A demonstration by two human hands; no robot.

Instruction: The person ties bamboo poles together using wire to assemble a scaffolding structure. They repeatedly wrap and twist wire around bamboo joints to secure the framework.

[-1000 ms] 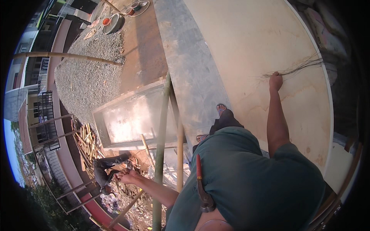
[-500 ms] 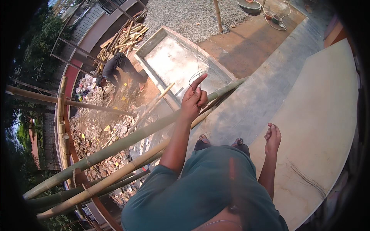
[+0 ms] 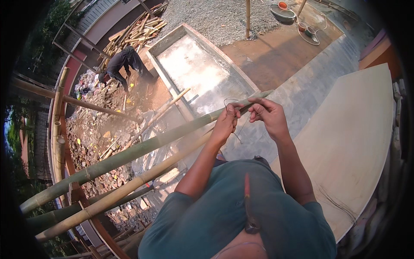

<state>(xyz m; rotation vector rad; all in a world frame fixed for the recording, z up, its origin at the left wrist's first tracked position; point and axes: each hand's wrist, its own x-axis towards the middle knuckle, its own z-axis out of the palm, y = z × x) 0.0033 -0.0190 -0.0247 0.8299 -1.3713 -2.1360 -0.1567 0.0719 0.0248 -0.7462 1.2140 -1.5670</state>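
Stands between a pale board (image 3: pixel 340 142) at right and green bamboo (image 3: pixel 151 144) at left. Holds left hand (image 3: pixel 226 123) and right hand (image 3: pixel 271 116) close together in front. Pinches looped wire (image 3: pixel 226 100) in left fingers; bends right fingers beside it, cannot tell whether pinching.

No words, labels, numbers or signs can be read: the dark green cloth T-shirt (image 3: pixel 194 224) at six o'clock looks plain, and the crumpled, pale, multicoloured litter (image 3: pixel 85 83) towards ten o'clock is too small to tell.
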